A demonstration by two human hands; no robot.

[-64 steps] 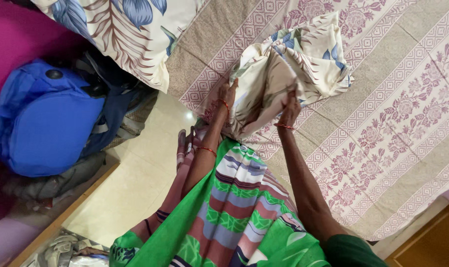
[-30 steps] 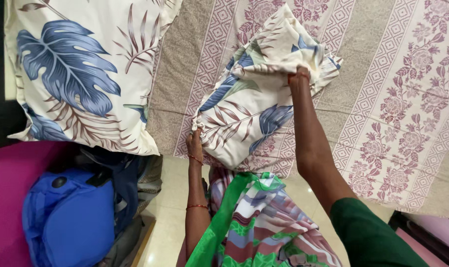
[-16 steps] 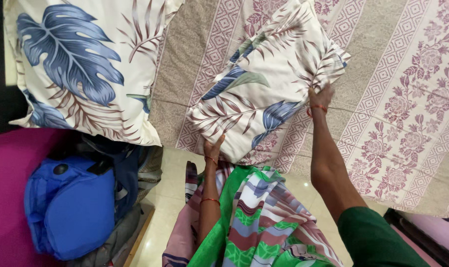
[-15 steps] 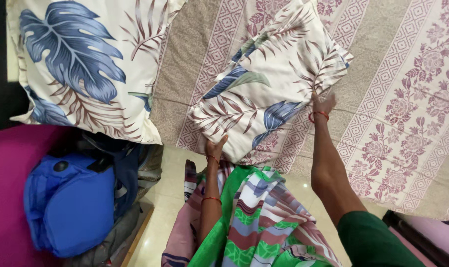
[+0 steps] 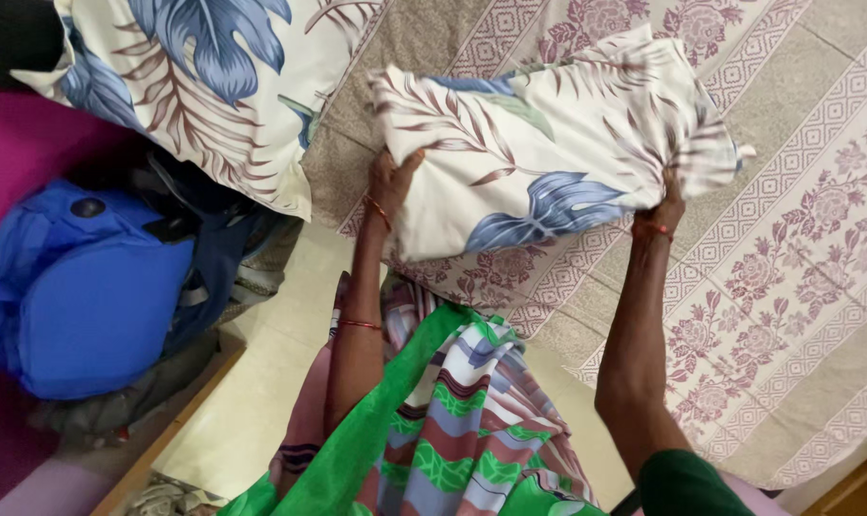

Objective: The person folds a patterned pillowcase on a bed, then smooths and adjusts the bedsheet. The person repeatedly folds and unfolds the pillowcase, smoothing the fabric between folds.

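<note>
Holding the leaf-print pillow [image 5: 548, 143] between both hands, I keep it at the 12 o'clock position of the view, raised over the patterned bedsheet [image 5: 787, 287]; whether its far edge touches the sheet cannot be determined. My left hand [image 5: 390, 186] grips the pillow's near left corner at 10 o'clock, fingers closed around the cover fabric. My right hand [image 5: 664, 205] is closed on the right edge at 2 o'clock, where the cover bunches into folds. Both grips are on loose fabric, not on the filling. A second, larger pillow [image 5: 214, 86] in the same print lies at 11 o'clock, apart from the held one. A blue bag [image 5: 80, 287] sits at 9 o'clock on a magenta surface [image 5: 32, 162], with dark clothing heaped beside it. A green striped garment [image 5: 433, 449] hangs at 6 o'clock, and a strip of pale floor [image 5: 261, 382] shows between bed and bag. Risk assessment: because each hand pinches only cover material, the filling could shift inside and leave the pillow lumpy or tilted. A loosened left grip would likely drop that corner toward the floor gap at 7 o'clock. The gathered right-hand folds could also pull the cover askew.
</note>
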